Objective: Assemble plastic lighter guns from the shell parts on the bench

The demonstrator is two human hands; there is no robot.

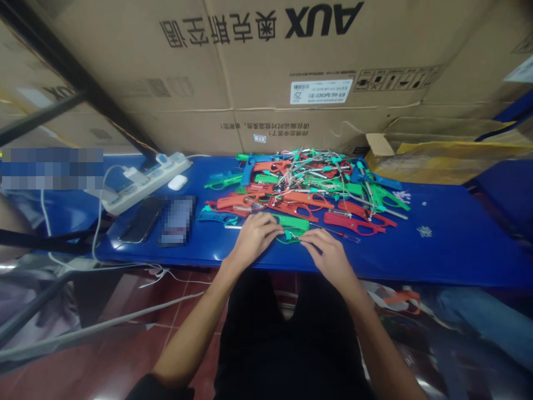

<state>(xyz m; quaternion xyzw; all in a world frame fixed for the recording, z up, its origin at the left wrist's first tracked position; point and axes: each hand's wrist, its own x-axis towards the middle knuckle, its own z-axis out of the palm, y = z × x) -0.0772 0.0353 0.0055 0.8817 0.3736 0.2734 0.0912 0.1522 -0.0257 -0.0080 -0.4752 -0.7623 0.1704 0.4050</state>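
Observation:
A green long-nosed lighter (293,222) lies at the table's front edge, with a teal part and a thin white wire (293,236) showing at its near side. My left hand (259,236) is closed, fingers pinched on the left end of this lighter. The fingertips of my right hand (327,250) come together at the right end of the wire; the exact grip is too small to see clearly. Behind both hands spreads a pile of red, orange, green and blue lighter bodies (308,198) with metal tubes and loose wires. A screwdriver with a clear handle (352,239) lies beyond my right hand.
On the blue table (470,239), small white pieces (425,231) lie to the right. Two phones (177,221), a white earbud case (177,182) and a power strip (145,183) are on the left. A large cardboard box (258,72) stands behind; a yellow package (437,161) is at back right.

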